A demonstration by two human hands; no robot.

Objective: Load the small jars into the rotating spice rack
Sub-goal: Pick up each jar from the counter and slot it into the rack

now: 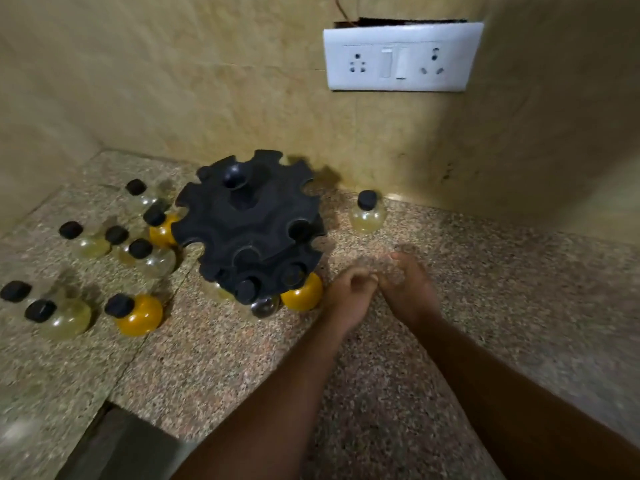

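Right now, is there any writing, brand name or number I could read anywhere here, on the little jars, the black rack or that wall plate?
None can be read.
Small jars: black caps, no labels visible.
Rotating spice rack: plain black, no marking visible.
Switch and socket plate: plain white; a small dark mark under one switch is too small to tell.
Hands: blurred, nothing printed shows.

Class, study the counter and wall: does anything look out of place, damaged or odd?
Yes. The socket plate sits below a ragged dark gap in the wall, with a wire running up from it. One jar stands alone right of the spice rack; the rest cluster left.
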